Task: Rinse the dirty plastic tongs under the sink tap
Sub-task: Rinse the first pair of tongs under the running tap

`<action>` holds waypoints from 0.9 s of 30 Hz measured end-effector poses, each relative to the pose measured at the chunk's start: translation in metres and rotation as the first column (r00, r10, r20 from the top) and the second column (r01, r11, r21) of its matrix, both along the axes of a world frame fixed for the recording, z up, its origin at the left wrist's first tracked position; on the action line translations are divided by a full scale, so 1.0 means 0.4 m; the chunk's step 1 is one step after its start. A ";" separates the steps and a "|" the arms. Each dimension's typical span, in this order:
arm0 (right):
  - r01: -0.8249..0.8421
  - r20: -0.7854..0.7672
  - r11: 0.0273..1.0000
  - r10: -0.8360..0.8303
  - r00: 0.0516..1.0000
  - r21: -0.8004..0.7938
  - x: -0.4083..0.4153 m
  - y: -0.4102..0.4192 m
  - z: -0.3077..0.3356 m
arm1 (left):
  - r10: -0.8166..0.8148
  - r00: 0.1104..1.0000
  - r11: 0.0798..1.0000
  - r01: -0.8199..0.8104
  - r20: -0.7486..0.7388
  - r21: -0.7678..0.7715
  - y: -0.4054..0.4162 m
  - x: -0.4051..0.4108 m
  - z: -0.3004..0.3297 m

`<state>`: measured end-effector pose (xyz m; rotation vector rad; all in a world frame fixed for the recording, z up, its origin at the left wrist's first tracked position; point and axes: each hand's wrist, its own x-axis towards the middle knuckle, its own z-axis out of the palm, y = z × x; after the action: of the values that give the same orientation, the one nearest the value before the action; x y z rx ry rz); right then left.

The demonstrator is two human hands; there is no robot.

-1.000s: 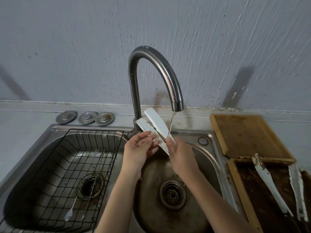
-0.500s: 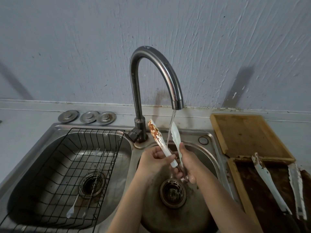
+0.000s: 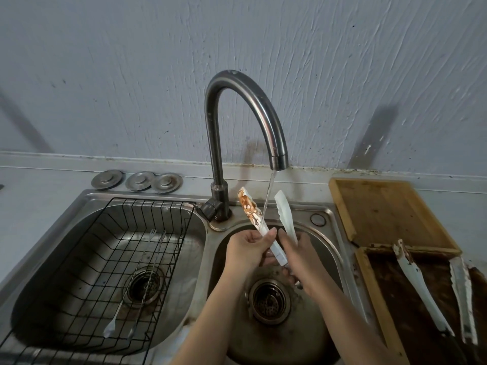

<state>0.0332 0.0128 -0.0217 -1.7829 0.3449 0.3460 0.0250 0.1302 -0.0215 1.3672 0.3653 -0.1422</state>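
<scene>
Head view: the plastic tongs [image 3: 266, 227] stand tips-up over the right sink basin [image 3: 326, 248], their two arms spread in a V, with the thin stream of water [image 3: 269, 196] from the tap [image 3: 245, 111] falling through the gap between them. The left arm of the tongs carries a thick brown smear near its tip; the right arm looks pale and clean from here. A second ago the tongs were held nearly closed and angled with their clean backs to the camera; they have since been turned and opened, so the soiled inner face now shows. That suggests the rinse is only partly done: the stream passes just beside the smear and does not seem to be striking it.

The left hand [image 3: 247, 248] is closed around the stained arm low down, and the right hand [image 3: 300, 256] grips the other arm and the hinge end, both just above the drain [image 3: 269, 299]. Shifting the dirty arm under the stream, or rubbing it with a thumb, looks like the sensible next move.

To the left, a black wire rack [image 3: 105, 248] sits in the other basin. On the surface to the right, a second pair of stained tongs [image 3: 421, 288] lies on a dirty wooden tray [image 3: 369, 285], behind which rests a cutting board [image 3: 387, 209].
</scene>
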 end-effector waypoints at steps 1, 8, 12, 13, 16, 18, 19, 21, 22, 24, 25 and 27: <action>-0.015 0.018 0.999 0.015 1.000 -0.045 -0.004 -0.004 -0.002 | -0.008 1.000 1.000 0.008 0.002 0.015 -0.003 0.000 -0.002; -0.282 0.017 0.904 0.304 0.953 -0.322 -0.031 -0.056 0.006 | -0.065 0.991 0.997 0.061 -0.115 -0.037 -0.018 -0.004 -0.018; -0.380 -0.015 0.837 0.407 0.913 -0.394 -0.029 -0.058 0.008 | -0.117 0.966 0.965 0.055 -0.232 -0.257 -0.005 -0.006 -0.013; -0.383 -0.013 0.826 0.415 0.910 -0.413 -0.025 -0.058 0.010 | -0.135 0.959 0.944 0.048 -0.248 -0.326 0.000 -0.009 -0.010; -0.391 0.001 0.799 0.439 0.898 -0.457 -0.015 -0.057 0.014 | -0.189 0.950 0.922 0.085 -0.248 -0.379 0.010 -0.010 -0.008; -0.409 -0.004 0.778 0.464 0.886 -0.477 -0.011 -0.057 0.011 | -0.229 0.946 0.939 0.152 -0.230 -0.308 0.018 -0.009 -0.011; -0.426 -0.011 0.765 0.481 0.876 -0.483 -0.011 -0.059 0.009 | -0.250 0.942 0.942 0.184 -0.221 -0.281 0.021 -0.009 -0.014; -0.454 -0.011 0.749 0.513 0.858 -0.483 -0.015 -0.063 0.008 | -0.281 0.937 0.939 0.223 -0.209 -0.260 0.028 -0.008 -0.019; -0.455 0.002 0.751 0.519 0.854 -0.478 -0.017 -0.064 0.009 | -0.280 0.936 0.939 0.222 -0.212 -0.262 0.029 -0.007 -0.021; -0.454 0.025 0.752 0.528 0.849 -0.479 -0.018 -0.062 0.012 | -0.249 0.935 0.937 0.166 -0.251 -0.308 0.027 -0.002 -0.027; -0.455 0.029 0.744 0.535 0.844 -0.489 -0.018 -0.059 0.013 | -0.233 0.933 0.933 0.135 -0.275 -0.333 0.024 0.001 -0.030; -0.456 0.042 0.726 0.552 0.832 -0.514 -0.021 -0.056 0.013 | -0.226 0.929 0.933 0.120 -0.294 -0.338 0.022 0.002 -0.036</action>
<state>0.0247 -0.0097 -0.0164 -2.3890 -0.2429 0.4975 0.0257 0.1391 -0.0357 1.0539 0.4768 -0.5616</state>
